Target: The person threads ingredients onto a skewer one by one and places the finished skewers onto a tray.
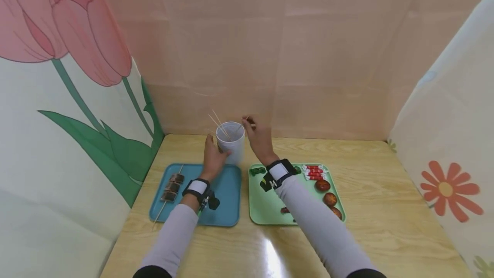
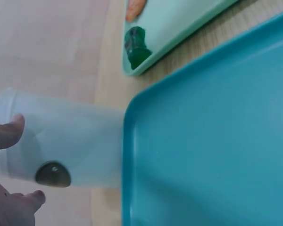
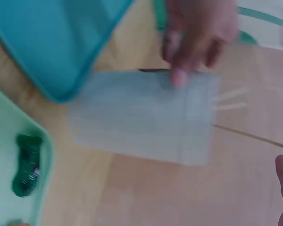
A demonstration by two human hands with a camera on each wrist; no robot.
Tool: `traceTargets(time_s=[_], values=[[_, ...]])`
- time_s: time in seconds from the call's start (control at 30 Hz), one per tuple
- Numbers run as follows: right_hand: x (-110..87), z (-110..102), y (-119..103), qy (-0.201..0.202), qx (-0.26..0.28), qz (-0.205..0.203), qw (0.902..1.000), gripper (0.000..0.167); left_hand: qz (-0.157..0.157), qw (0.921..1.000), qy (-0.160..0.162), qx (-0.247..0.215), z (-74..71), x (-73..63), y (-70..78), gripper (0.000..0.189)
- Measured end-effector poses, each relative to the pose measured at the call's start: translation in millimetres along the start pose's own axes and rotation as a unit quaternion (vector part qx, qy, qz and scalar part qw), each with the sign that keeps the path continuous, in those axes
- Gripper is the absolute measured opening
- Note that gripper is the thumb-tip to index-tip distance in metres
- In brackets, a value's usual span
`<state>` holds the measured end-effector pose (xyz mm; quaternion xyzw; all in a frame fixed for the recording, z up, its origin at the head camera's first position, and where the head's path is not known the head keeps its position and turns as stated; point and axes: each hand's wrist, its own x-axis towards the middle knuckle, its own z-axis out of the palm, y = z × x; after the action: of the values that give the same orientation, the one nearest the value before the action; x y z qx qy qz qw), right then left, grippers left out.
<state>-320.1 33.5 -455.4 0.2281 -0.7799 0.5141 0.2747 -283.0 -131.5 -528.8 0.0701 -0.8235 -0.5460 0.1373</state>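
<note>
A white plastic cup (image 1: 231, 143) stands behind the two trays, with thin wooden skewers (image 1: 220, 124) poking out of its mouth. My left hand (image 1: 214, 158) holds the cup at its side near the rim, thumb and fingers spread round it; in the left wrist view a dark round spot (image 2: 53, 174) shows on the cup's wall. At the cup's right, my right hand (image 1: 259, 137) pinches one wooden skewer (image 3: 250, 135), whose lower end dips into the cup. In the right wrist view only some fingers of that hand show, at the right edge.
On the blue tray (image 1: 225, 209) lies a skewer threaded with brown chunks (image 1: 171, 188). The green tray (image 1: 266, 209) carries green-wrapped pieces (image 1: 257, 170), red-and-white pieces (image 1: 314, 172) and several round brown items (image 1: 322, 185). A beige backdrop (image 1: 328, 55) rises behind the wooden table (image 1: 378, 209).
</note>
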Motion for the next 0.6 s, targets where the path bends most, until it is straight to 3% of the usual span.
traceTargets(time_s=[0.07,0.13,0.27,0.33,0.43,0.53,0.6], values=[[4.8,-15,-4,0.029,0.041,0.007,0.9987,0.020,0.000,0.9998,0.012,-0.014,-9.2,-6.1,2.8,0.092],[8.6,-31,-10,0.055,0.070,0.007,0.9960,0.021,0.023,0.9987,0.034,-0.030,-18.4,-13.4,8.1,0.084],[11.6,-60,-24,0.093,0.132,0.002,0.9869,0.020,0.137,0.9878,0.075,0.003,-35.7,-30.1,24.8,0.064],[9.9,-71,-33,0.097,0.158,0.002,0.9826,0.020,0.217,0.9707,0.085,0.058,-42.3,-36.2,35.2,0.057],[2.6,-82,-46,0.086,0.194,0.005,0.9773,0.019,0.329,0.9302,0.083,0.140,-48.5,-43.3,51.5,0.051],[-7.7,-88,-58,0.062,0.233,0.016,0.9704,0.019,0.400,0.8919,0.078,0.196,-50.4,-49.6,62.3,0.044],[-15.2,-89,-63,0.046,0.257,0.025,0.9650,0.019,0.421,0.8770,0.073,0.220,-49.6,-52.9,64.2,0.038]])
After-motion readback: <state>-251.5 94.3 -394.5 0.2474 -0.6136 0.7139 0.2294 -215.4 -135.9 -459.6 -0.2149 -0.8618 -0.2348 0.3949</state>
